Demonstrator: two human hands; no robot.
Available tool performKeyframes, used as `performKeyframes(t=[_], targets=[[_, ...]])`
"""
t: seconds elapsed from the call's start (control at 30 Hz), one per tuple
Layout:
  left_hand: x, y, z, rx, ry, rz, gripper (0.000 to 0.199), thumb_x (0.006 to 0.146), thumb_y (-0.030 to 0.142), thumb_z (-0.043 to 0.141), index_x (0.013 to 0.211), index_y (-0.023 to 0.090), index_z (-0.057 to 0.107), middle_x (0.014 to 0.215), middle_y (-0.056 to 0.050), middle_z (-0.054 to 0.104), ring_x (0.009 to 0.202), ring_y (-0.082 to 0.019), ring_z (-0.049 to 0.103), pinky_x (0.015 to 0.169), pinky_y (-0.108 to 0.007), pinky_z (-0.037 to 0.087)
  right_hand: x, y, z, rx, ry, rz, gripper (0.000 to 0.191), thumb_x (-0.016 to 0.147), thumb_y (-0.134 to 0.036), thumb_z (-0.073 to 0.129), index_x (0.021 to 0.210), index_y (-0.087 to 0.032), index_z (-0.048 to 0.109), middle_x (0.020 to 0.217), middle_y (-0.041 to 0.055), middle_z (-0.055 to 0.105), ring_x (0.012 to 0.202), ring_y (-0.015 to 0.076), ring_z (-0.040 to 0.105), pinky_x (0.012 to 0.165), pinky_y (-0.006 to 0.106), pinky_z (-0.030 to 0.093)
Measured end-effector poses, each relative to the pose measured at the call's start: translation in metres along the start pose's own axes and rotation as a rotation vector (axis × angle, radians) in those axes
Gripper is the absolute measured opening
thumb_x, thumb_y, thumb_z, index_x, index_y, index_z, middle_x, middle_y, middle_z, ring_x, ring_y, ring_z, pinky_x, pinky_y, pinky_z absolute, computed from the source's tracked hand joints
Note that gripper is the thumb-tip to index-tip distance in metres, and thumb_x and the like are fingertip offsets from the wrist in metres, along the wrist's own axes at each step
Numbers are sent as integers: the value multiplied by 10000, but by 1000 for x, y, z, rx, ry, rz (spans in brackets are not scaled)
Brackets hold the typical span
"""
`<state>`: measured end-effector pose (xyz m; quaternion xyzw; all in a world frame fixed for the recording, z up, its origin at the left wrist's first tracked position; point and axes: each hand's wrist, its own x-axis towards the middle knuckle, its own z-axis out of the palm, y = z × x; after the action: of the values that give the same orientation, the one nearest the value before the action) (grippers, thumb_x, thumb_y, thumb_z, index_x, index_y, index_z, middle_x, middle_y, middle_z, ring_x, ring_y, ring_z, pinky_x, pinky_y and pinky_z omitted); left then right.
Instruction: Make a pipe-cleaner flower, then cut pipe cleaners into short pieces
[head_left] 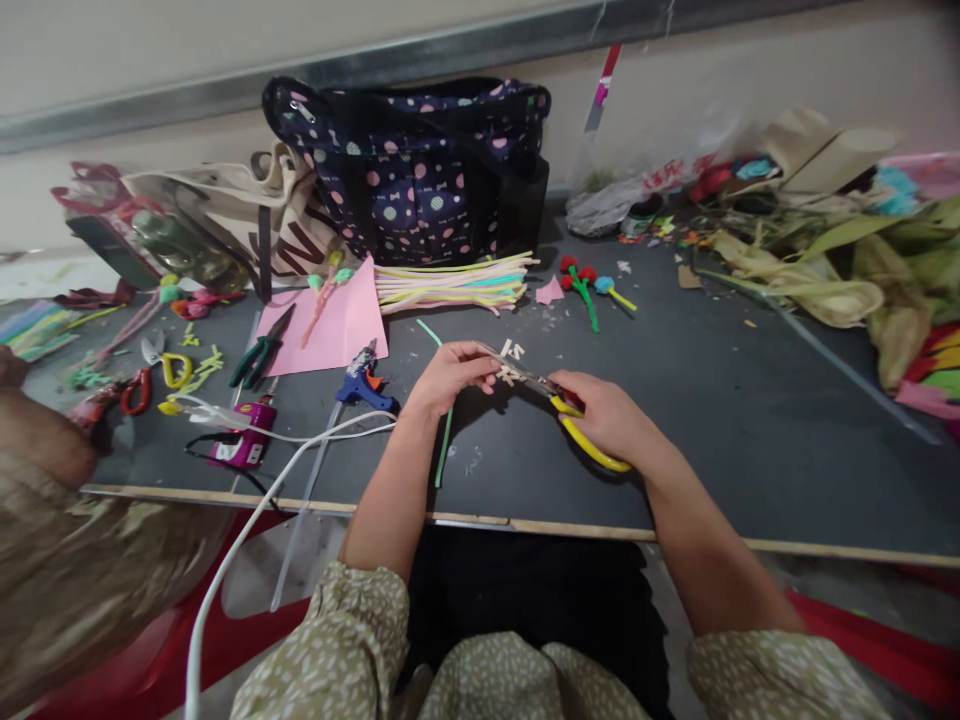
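Yellow-handled scissors (pixel 589 442) are gripped in my right hand (pixel 600 405), their blades pointing left towards my other hand. My left hand (pixel 461 375) is closed in a pinch at the blade tips; what lies between its fingers is too small to make out. Several short cream-coloured pieces (pixel 513 349) lie on the dark table beneath and beside the blades. A green pipe cleaner (pixel 444 450) runs partly under my left hand and wrist. To the left of that hand lies a blue glue gun (pixel 365 385).
Bundled pastel pipe cleaners (pixel 454 283) lie behind my hands, beside a pink sheet (pixel 352 325). Dark-handled pliers (pixel 261 350) and a purple power strip (pixel 246 435) sit left. A white cable (pixel 255 510) crosses the table edge. Another person's arm (pixel 45 435) rests far left. Husks (pixel 832 270) pile right.
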<state>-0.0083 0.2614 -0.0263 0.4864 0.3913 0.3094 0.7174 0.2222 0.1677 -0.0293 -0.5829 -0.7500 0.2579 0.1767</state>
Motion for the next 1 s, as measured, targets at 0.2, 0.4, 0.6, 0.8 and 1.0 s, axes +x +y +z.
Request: performKeyframes(t=[0.2, 0.4, 0.6, 0.8, 1.0], targets=[[-1, -1, 0, 27, -19, 18, 255, 650, 282, 811, 811, 122, 696, 654, 19, 628, 511, -58, 555, 508, -197, 520, -4, -2, -4, -57, -25, 15, 327, 759, -100, 470, 1045, -242, 538, 832, 21, 561, 699, 166, 516, 639, 265, 337], [-2, 1, 2, 42, -26, 27, 246, 661, 275, 801, 832, 130, 697, 672, 15, 641, 503, -55, 540, 502, -201, 516, -4, 0, -5, -18, -12, 1, 284, 761, -108, 494, 1005, -248, 539, 847, 22, 590, 709, 167, 528, 645, 266, 349], [-3, 1, 2, 40, -39, 43, 231, 669, 261, 788, 842, 135, 701, 682, 14, 640, 502, -58, 536, 489, -205, 507, -4, 0, -6, 8, -13, 15, 194, 791, -148, 507, 955, -246, 536, 773, -1, 539, 653, 151, 485, 631, 266, 331], [-3, 0, 2, 66, -29, 53, 233, 670, 277, 784, 839, 143, 696, 638, 27, 608, 498, -58, 509, 458, -185, 452, -3, 2, -3, 27, 11, -4, 200, 781, -166, 526, 961, -249, 556, 740, -11, 532, 630, 147, 461, 612, 261, 316], [-2, 1, 7, 103, 12, 80, 224, 665, 311, 795, 782, 150, 691, 603, 29, 603, 450, -38, 441, 398, -169, 326, -2, 3, -2, 35, 12, -10, 231, 747, -145, 530, 953, -249, 548, 746, -11, 530, 637, 149, 463, 620, 260, 322]])
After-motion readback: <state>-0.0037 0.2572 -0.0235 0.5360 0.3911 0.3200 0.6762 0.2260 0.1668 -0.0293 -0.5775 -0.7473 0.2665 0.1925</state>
